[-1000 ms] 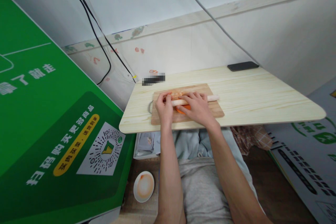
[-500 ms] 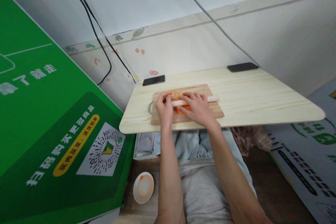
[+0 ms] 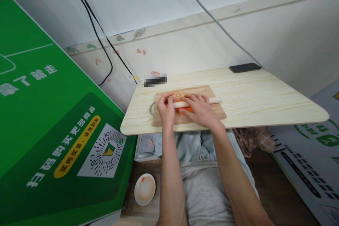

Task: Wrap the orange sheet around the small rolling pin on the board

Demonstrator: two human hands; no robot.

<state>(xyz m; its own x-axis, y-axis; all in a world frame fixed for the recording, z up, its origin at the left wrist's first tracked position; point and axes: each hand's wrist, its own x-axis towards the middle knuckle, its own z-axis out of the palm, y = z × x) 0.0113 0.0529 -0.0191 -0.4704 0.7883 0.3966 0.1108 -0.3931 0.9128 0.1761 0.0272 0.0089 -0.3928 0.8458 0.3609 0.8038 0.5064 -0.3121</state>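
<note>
Pale wall (image 3: 201, 49) I'm viewing remotely, a whitish trim strip (image 3: 238, 9) crossing it, light wood-grain table (image 3: 265, 99) against it, green printed panel (image 3: 34, 116) on my left, dark wood-look floor (image 3: 267, 180) below, soft even light

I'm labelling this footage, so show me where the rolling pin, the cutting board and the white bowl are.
Rolling pin (image 3: 180, 105): head view, on an uncovered stretch of its shaft.
Cutting board (image 3: 218, 109): head view, on the bare wood near its right edge.
White bowl (image 3: 136, 189): head view, on its left rim.

Grey top (image 3: 203, 190) (creased), pale blue trousers (image 3: 189, 144).
</note>
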